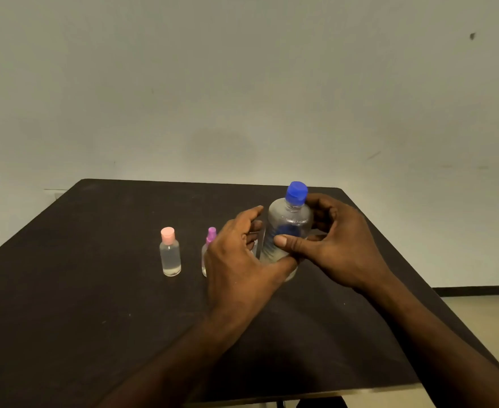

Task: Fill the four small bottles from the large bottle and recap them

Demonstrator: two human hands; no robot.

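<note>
Dark tabletop (95,290) carries the large bottle (289,228), blue cap (296,192) on, upright in the right hand (336,245), whose grip curls round it. Left hand (239,254) seems loose beside it, perhaps touching, hiding small bottles.

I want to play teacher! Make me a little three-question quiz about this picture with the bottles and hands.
1. True or false: the large bottle has its blue cap on.
2. Which colour is the cap on the small bottle standing farthest to the left? A) green B) pink C) black
3. Fill in: the right hand grips the large bottle, and the left hand partly hides the small bottle with the ______ top.

Key:
1. True
2. B
3. purple
</note>
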